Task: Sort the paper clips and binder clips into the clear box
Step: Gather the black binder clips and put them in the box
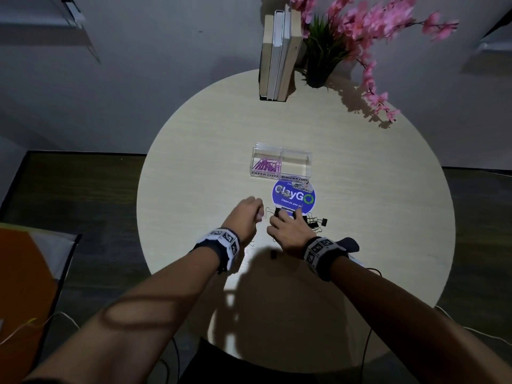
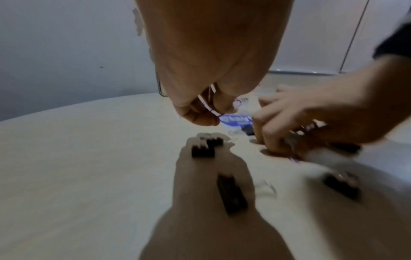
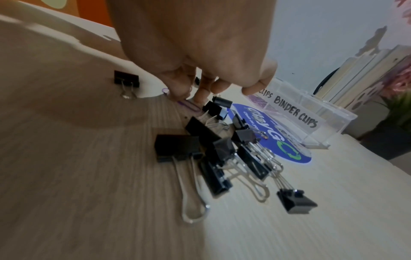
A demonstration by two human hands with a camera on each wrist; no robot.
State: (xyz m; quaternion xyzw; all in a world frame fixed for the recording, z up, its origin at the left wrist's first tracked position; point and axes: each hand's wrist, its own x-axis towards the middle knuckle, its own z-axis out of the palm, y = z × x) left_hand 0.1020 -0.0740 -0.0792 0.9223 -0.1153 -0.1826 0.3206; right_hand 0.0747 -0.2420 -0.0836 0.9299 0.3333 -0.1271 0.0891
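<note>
The clear two-part box (image 1: 281,161) stands mid-table; its left part holds purple paper clips (image 1: 267,165), while its right part, labelled BINDER CLIPS (image 3: 295,114), looks empty. My left hand (image 1: 259,214) is curled, pinching thin purple paper clips (image 2: 205,103) just above the table. My right hand (image 1: 285,217) reaches down beside it, thumb and forefinger pinching a purple paper clip (image 3: 189,105) that lies on the wood. A heap of black binder clips (image 3: 213,153) lies just right of that hand. One binder clip (image 1: 273,254) sits apart, nearer me.
A round blue ClayGo sticker (image 1: 293,196) lies between the box and the heap. Upright books (image 1: 279,54) and a pink-flowered plant (image 1: 327,51) stand at the far edge of the round wooden table (image 1: 360,176). Cables hang off the near edge.
</note>
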